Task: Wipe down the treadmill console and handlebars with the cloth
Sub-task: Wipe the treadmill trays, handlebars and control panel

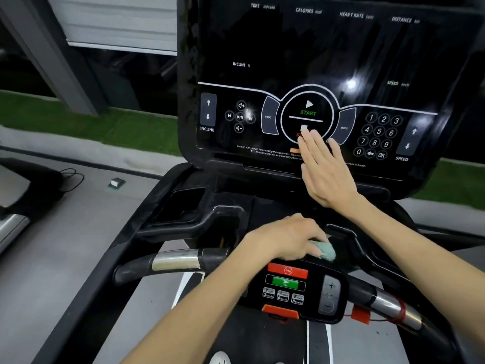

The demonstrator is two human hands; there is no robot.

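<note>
Beyond the keypad panel (315,287) between chrome-and-rubber handlebars (173,261), the left hand (286,237) has its fingers clenched around a crumpled pale green cloth (326,252) on the black plastic ledge, near a rectangular recessed tray (183,203), contents indiscernible, while the right hand (325,172) lies flat, fingers released, on the glossy black console (315,53).

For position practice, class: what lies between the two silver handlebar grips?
Head view: a button panel with red and green keys, between left grip and right grip; the left forearm crosses there.
</note>
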